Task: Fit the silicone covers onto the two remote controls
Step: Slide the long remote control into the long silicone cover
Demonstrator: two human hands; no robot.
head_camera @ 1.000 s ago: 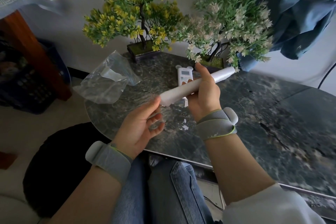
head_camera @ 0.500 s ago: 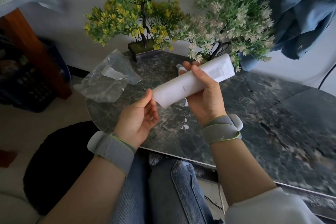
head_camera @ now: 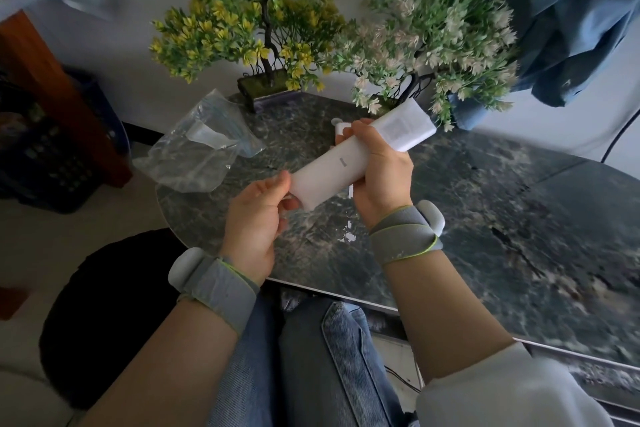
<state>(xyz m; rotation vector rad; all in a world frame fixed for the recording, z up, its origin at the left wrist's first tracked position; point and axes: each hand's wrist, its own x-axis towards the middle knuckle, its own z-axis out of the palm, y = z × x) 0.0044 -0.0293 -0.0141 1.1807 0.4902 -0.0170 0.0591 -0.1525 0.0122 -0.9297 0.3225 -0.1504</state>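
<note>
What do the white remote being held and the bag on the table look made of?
The white remote: matte, milky surface with a label showing dimly through its far end, so probably a frosted silicone sleeve over plastic, though unsure. The bag: thin clear plastic film, crinkled and glossy.

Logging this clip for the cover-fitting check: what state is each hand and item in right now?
Long white remote: held tilted above the table; cover on or off unclear.
Right hand: grips the long white remote's middle.
Left hand: pinches the long white remote's near end.
Small remote: lying on the table, mostly hidden behind the right hand.
Plastic bag: crumpled, lying on the table.
</note>
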